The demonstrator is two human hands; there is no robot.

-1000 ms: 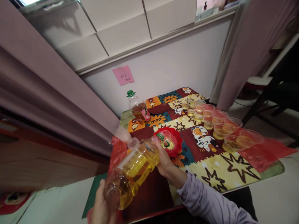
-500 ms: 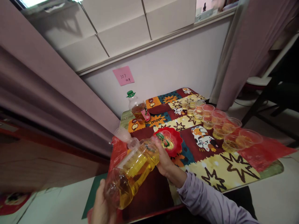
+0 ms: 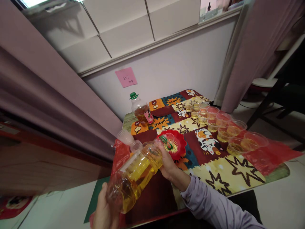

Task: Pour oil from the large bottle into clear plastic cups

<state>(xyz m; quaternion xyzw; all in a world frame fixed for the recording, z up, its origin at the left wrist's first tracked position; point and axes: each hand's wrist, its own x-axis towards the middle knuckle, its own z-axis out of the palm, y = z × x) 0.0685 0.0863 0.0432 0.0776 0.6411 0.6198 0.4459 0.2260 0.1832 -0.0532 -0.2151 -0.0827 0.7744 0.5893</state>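
Observation:
A large clear plastic bottle [image 3: 140, 171] of yellow liquid is held tilted, its neck toward the upper right and lower than its base would be upright. My right hand [image 3: 168, 163] grips it around the neck. At its base end, my left hand [image 3: 105, 206] holds it from the left; some of these fingers are hidden behind the bottle. The bottle's mouth with a green ring meets a clear plastic cup [image 3: 171, 137] over a red scalloped plate [image 3: 182, 148]. Whether liquid is flowing I cannot tell.
Several clear cups [image 3: 224, 133] with yellow liquid stand in rows at the table's right. A second bottle [image 3: 143, 114] with a green cap stands at the back left. Stacked cups [image 3: 125, 137] lie near the left edge, beside red plastic film [image 3: 121, 156]. A patterned mat [image 3: 197, 171] covers the table.

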